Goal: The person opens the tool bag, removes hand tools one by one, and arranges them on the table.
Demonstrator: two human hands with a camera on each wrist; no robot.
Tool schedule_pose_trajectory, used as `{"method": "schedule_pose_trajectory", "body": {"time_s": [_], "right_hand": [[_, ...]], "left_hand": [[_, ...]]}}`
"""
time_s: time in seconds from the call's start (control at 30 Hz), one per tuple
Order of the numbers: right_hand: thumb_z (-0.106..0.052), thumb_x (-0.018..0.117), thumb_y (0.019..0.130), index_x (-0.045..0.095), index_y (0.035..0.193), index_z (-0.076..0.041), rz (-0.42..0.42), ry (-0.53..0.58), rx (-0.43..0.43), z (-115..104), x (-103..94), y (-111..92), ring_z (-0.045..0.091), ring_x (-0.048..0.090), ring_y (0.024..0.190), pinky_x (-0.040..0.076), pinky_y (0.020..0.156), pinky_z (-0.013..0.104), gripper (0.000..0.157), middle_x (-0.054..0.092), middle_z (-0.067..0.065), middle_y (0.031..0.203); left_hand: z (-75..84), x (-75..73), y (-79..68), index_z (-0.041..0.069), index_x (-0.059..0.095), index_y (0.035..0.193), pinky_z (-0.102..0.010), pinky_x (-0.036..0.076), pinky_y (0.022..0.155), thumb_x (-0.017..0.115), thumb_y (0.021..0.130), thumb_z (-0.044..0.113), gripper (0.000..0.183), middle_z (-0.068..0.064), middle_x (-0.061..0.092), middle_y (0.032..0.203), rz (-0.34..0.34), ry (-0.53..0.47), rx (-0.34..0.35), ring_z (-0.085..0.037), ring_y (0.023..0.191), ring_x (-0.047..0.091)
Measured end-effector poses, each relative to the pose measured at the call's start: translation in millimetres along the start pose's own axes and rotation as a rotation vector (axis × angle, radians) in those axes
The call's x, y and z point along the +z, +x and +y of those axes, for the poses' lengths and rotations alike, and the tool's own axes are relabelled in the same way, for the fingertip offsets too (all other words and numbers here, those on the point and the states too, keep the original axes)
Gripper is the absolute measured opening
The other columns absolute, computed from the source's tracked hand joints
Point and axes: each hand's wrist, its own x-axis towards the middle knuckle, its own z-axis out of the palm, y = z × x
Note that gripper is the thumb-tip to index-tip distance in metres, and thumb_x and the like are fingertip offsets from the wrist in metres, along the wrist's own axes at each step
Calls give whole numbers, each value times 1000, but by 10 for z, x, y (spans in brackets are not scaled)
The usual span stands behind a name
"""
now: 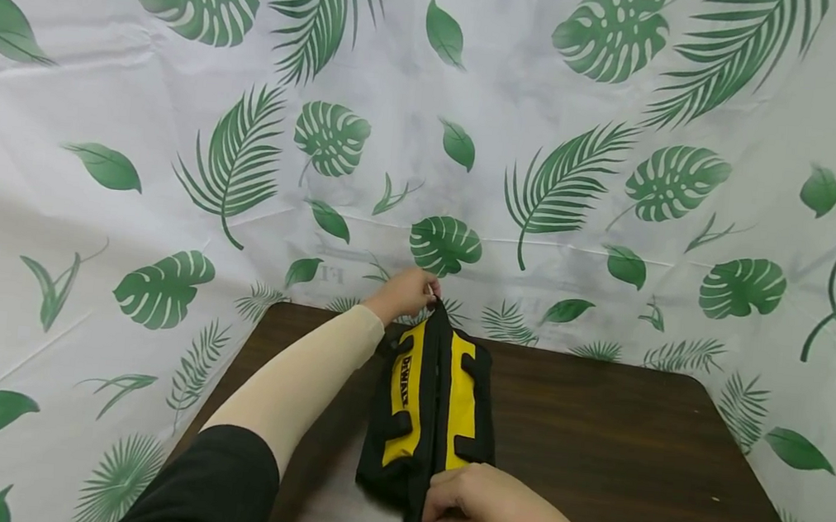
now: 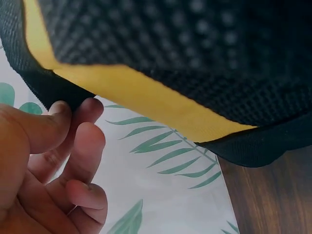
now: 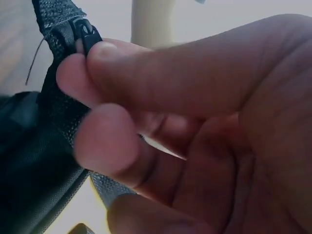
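one bag (image 1: 423, 394) between both hands (image 1: 406, 293) (image 1: 497, 508)

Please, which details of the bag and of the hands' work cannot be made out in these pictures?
Inside of the bag: head view, hidden by its fabric.
Gripped end of the zipper pull: right wrist view, covered by the right hand.
Pinched part of the black fabric: left wrist view, covered by the left hand.
Bag's upper part: left wrist view, cut by the top edge.

Bag (image 1: 463, 393): yellow and black, DeWALT-marked, on tabletop (image 1: 597, 434), long axis near-to-far; black zip pull (image 3: 89, 35) at near end.
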Motion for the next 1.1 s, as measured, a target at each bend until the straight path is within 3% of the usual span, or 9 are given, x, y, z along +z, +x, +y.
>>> {"method": "schedule_pose_trajectory", "body": {"time_s": [0.07, 0.2, 0.3, 0.4, 0.5, 0.67, 0.9, 1.03, 1.1], "right_hand": [[-24, 69, 109, 78, 108, -28, -23, 58, 16, 5, -26, -3, -11, 62, 87, 59, 79, 15, 10, 72, -19, 101], [-36, 61, 113, 76, 110, -28, -26, 190, 31, 52, -62, 5, -9, 60, 84, 60, 78, 19, 18, 71, -15, 98], [-38, 61, 113, 76, 113, -29, 45, 218, 81, 113, -100, 16, -5, 61, 80, 58, 74, 20, 17, 70, -13, 93], [-39, 64, 112, 77, 116, -31, 140, 202, 179, 173, -158, 13, 0, 62, 74, 56, 66, 23, 16, 69, -12, 87], [-39, 65, 111, 77, 119, -33, 207, 175, 274, 235, -220, 4, 6, 61, 67, 54, 62, 26, 16, 69, -7, 83], [-40, 65, 111, 77, 118, -34, 314, 95, 362, 327, -322, -3, 9, 63, 78, 55, 67, 27, 15, 74, -6, 99], [-47, 61, 111, 80, 94, -32, 490, -4, 472, 447, -452, -25, 11, 59, 77, 49, 69, 29, 30, 69, -2, 95], [-49, 60, 111, 78, 84, -30, 526, -3, 564, 477, -556, -28, 17, 57, 76, 48, 70, 33, 38, 67, 1, 94], [-52, 60, 111, 77, 80, -28, 518, -17, 615, 487, -613, -32, 18, 55, 73, 46, 68, 35, 42, 66, 0, 94]], "left_hand": [[20, -3, -8, 12, 74, 124, -28, 52, 59, 57, 115, 15, 19, -10, 80, 106, -4, 18, 11, -15, 62, 60], [88, -3, -57, 13, 73, 137, -31, 53, 69, 51, 116, 15, 31, -12, 78, 124, 5, 44, 62, -19, 82, 66], [156, -18, -125, 14, 74, 137, -34, 54, 77, 51, 116, 18, 32, -9, 75, 133, 18, 58, 104, -20, 97, 68], [231, -39, -241, 15, 77, 129, -34, 55, 77, 55, 116, 25, 28, -7, 77, 125, 2, 65, 146, -19, 93, 70], [299, -48, -437, 14, 78, 123, -31, 53, 68, 60, 114, 30, 26, -3, 78, 108, -25, 75, 178, -16, 75, 65], [382, -43, -911, 20, 77, 120, -28, 43, 56, 63, 111, 44, 29, 2, 66, 77, -56, 71, 151, -11, 55, 49], [383, -45, -1538, 22, 73, 132, -34, 50, 64, 65, 108, 55, 41, 5, 70, 94, -77, 11, 70, -14, 67, 58], [338, -33, -1767, 26, 72, 122, -32, 49, 62, 67, 107, 54, 32, 6, 66, 88, -54, 8, 69, -12, 68, 57], [325, -39, -1830, 26, 72, 122, -32, 48, 62, 67, 109, 46, 24, 7, 65, 87, -35, 19, 62, -12, 68, 55]]}}
